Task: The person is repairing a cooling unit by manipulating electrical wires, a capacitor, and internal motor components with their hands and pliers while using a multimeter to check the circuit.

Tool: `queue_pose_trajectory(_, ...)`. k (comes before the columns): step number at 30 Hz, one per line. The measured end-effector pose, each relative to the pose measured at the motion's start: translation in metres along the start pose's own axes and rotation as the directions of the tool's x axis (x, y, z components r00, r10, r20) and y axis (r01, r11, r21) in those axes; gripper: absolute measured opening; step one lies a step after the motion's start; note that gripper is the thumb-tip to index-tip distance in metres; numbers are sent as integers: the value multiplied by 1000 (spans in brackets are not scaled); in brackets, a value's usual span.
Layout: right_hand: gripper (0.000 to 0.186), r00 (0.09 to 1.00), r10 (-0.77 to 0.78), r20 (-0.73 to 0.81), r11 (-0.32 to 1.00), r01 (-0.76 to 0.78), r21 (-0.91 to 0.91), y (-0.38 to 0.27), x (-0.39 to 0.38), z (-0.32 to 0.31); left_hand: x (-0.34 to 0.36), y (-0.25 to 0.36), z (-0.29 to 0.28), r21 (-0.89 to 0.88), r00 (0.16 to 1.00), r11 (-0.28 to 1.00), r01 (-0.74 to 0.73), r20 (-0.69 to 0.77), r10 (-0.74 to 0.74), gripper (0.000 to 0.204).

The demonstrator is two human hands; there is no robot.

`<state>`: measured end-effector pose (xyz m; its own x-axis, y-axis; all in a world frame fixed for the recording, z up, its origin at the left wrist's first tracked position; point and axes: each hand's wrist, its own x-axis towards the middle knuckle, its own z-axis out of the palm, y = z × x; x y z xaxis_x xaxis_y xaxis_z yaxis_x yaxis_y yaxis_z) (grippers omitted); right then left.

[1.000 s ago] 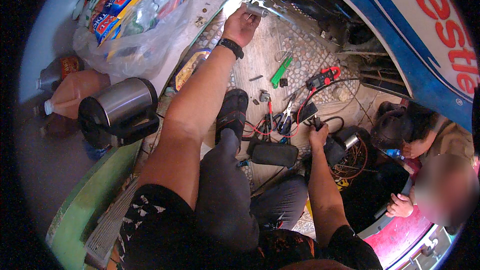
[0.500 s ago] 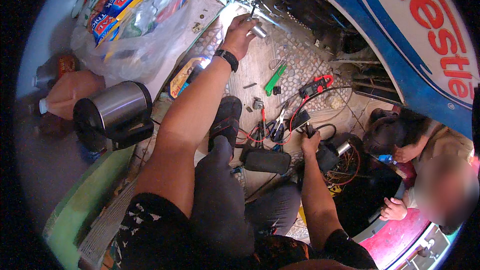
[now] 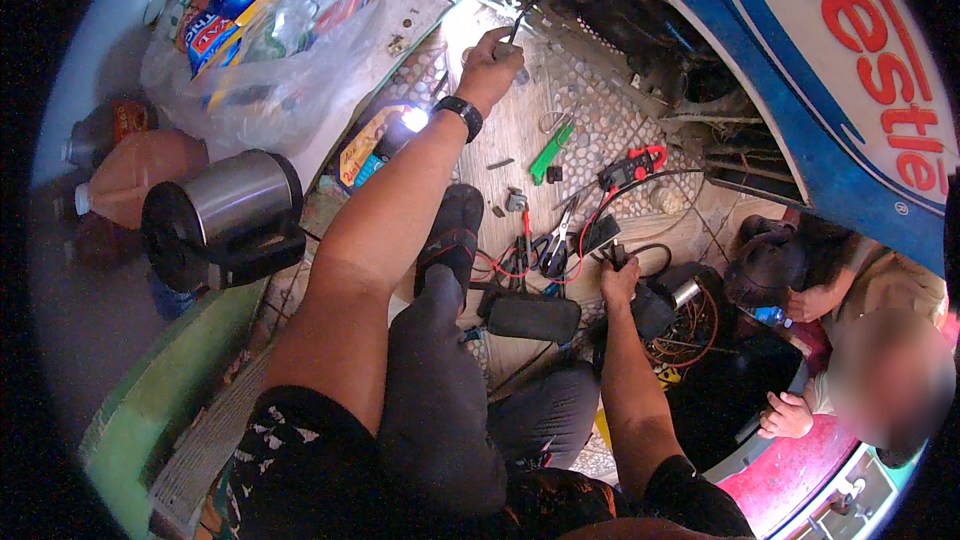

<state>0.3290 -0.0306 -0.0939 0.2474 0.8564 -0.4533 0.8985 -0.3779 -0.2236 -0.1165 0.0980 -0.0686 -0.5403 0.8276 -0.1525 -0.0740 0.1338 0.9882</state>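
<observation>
My left hand (image 3: 490,68) grips a small metal cylinder (image 3: 508,52) with a dark rod or lead rising from it, beside the bright light at the opened cabinet's interior (image 3: 610,20). My right hand (image 3: 619,282) is closed on a small black object (image 3: 614,258) with cables near it. Between them on the floor lie a green bundle (image 3: 550,150), a red-jawed clamp meter (image 3: 628,168), scissors (image 3: 556,255), red leads (image 3: 526,225) and a black pouch (image 3: 532,316).
A blue-white panel (image 3: 870,190) overhangs the right; below it, two co-workers' hands (image 3: 785,415) rest near a dark bucket-like bag (image 3: 670,315). At left are a steel kettle (image 3: 225,210), plastic jugs (image 3: 140,175), bagged packages (image 3: 260,30) and a lit yellow package (image 3: 365,140). My legs (image 3: 435,370) fill the lower middle.
My left hand moved down and right, then slightly up, and turned, with the cylinder tilting. My right hand shifted a little left and down, still closed on the black object.
</observation>
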Motion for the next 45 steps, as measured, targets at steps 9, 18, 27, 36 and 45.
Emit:
queue_pose_trajectory(9,63,996,-78,-35,997,78,1,5,2,0,-5,11,6,127,999,992,25,44,-31,47)
queue_pose_trajectory(18,59,998,-37,-58,999,37,-2,3,1,2,0,26,17,-733,913,615,290,19,-408,38)
queue_pose_trajectory(27,60,998,-55,-37,998,54,-14,3,1,0,5,38,13,-768,859,517,377,82,-505,52)
queue_pose_trajectory(36,55,998,-51,-22,998,52,36,2,0,-1,8,39,16,-727,843,560,398,49,-536,53)
queue_pose_trajectory(45,59,995,-69,-75,997,71,22,2,0,5,16,24,11,-728,875,607,319,-19,-483,56)
